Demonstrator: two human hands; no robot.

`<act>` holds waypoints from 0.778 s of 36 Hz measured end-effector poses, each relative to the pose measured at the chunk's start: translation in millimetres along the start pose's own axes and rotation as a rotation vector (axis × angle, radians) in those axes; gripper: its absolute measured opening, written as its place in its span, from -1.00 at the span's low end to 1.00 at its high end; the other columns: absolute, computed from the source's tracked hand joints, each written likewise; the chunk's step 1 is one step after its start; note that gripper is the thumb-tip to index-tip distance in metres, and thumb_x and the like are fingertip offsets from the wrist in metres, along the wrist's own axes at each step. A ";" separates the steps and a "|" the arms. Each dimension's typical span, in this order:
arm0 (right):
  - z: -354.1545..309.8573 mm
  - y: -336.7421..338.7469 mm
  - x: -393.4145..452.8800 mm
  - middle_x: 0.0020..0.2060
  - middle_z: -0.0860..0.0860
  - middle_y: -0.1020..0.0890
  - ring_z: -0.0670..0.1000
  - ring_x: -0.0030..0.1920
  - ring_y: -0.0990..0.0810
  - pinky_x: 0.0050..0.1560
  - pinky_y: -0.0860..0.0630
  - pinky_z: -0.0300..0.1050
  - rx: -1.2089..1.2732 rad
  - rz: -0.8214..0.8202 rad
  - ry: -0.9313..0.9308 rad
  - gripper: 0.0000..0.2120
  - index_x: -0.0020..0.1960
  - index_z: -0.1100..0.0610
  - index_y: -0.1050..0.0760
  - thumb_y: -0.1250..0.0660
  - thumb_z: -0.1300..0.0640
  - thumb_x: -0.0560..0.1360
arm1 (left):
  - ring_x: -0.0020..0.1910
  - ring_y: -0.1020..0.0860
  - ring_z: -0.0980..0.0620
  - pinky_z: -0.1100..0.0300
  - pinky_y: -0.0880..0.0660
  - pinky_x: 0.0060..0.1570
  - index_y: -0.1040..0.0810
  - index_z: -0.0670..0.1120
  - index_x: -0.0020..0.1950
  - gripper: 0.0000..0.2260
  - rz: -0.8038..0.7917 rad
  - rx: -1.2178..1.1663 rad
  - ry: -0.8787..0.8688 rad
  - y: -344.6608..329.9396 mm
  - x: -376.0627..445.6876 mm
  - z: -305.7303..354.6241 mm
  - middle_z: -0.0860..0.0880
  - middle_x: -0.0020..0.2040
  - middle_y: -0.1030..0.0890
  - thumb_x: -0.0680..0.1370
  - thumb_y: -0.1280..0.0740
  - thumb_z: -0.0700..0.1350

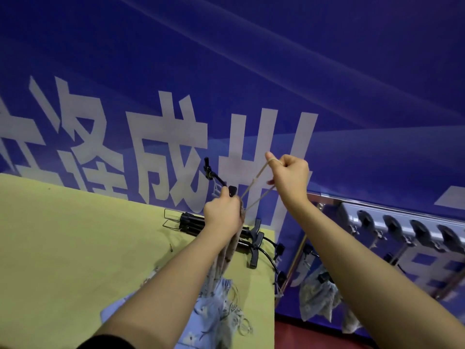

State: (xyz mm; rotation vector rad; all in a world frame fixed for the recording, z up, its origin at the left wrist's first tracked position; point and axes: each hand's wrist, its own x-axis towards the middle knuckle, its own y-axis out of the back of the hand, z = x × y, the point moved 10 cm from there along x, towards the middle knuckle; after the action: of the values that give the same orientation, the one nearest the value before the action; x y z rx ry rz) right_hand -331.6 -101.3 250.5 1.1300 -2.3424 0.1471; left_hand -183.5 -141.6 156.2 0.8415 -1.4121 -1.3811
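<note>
My left hand is raised above the table and grips the gathered neck of a light patterned cloth bag that hangs down from it. A black pump hose and handle stick up out of the bag's mouth. My right hand is higher and to the right, pinching the beige drawstring, whose two strands run taut from the bag's neck to my fingers.
A yellow-green table lies below, with two black pumps near its far edge and several blue floral drawstring bags near its right edge. A blue banner wall with white characters stands behind. A mirrored panel is at right.
</note>
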 end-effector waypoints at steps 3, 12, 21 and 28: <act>6.0 0.2 -5.4 -0.54 0.10 -0.34 0.11 -0.45 -0.42 -0.38 -0.60 -0.19 0.114 0.003 -0.075 -0.56 -0.46 0.16 -0.29 -0.41 0.08 0.48 | 0.00 -0.55 -0.15 0.08 -0.40 -0.24 -0.41 -0.07 0.23 -0.71 0.008 0.014 0.002 0.2 -4.1 -0.3 -0.12 0.27 -0.32 0.54 -0.27 -0.04; -29.3 -14.1 -21.5 -0.56 -0.04 -0.36 -0.16 -0.52 -0.34 -0.42 -0.32 -0.42 -0.070 0.013 0.156 -0.58 -0.46 0.10 -0.32 -0.40 0.08 0.49 | -0.05 -0.57 -0.12 0.12 -0.34 -0.21 -0.39 -0.08 0.22 -0.70 0.014 0.039 0.049 4.8 -12.8 -13.7 -0.14 0.16 -0.37 0.56 -0.22 0.05; -24.4 -22.7 -25.0 -0.53 -0.02 -0.37 -0.16 -0.50 -0.32 -0.38 -0.36 -0.39 -0.001 0.084 0.092 -0.62 -0.43 0.11 -0.35 -0.39 0.07 0.50 | 0.01 -0.53 -0.15 0.09 -0.35 -0.13 -0.37 -0.09 0.26 -0.48 0.003 0.104 -0.003 5.2 -15.2 -28.1 -0.16 0.18 -0.39 0.50 -0.20 0.29; -27.6 -6.3 -28.5 -0.55 0.00 -0.28 -0.16 -0.54 -0.23 -0.44 -0.29 -0.41 0.101 0.201 0.018 -0.60 -0.40 0.25 -0.38 -0.37 0.07 0.52 | 0.05 -0.50 -0.16 0.06 -0.40 -0.02 -0.35 -0.16 0.29 -0.33 0.051 0.042 0.048 28.7 -11.8 -39.5 -0.21 0.21 -0.39 0.47 -0.13 0.38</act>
State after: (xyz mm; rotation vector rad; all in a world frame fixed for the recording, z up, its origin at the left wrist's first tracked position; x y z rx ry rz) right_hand -300.9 -76.8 258.8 0.9333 -2.4529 0.3501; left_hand -138.7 -139.8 178.8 0.8547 -1.4205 -1.2893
